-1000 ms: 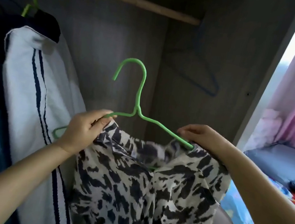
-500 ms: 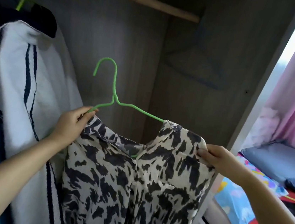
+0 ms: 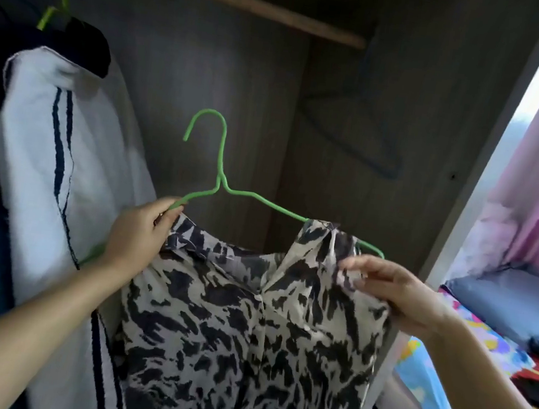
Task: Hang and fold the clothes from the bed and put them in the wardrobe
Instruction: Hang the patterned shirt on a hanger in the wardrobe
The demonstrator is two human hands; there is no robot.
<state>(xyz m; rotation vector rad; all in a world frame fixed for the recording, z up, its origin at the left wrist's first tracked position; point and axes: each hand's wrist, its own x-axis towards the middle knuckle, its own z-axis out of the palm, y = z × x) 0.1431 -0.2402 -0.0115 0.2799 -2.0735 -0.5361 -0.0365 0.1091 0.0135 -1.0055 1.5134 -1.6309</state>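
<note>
Patterned blouse w/ thin wire hanger

Three hangers in the wardrobe: two green, one blue; one patterned shirt; two hands.

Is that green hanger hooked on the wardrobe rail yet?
Not yet. The green hanger has its hook in mid-air, well below the rail.

Two bare forearms, no sleeves in view, left hand and right hand without rings, watch or bracelets
</note>
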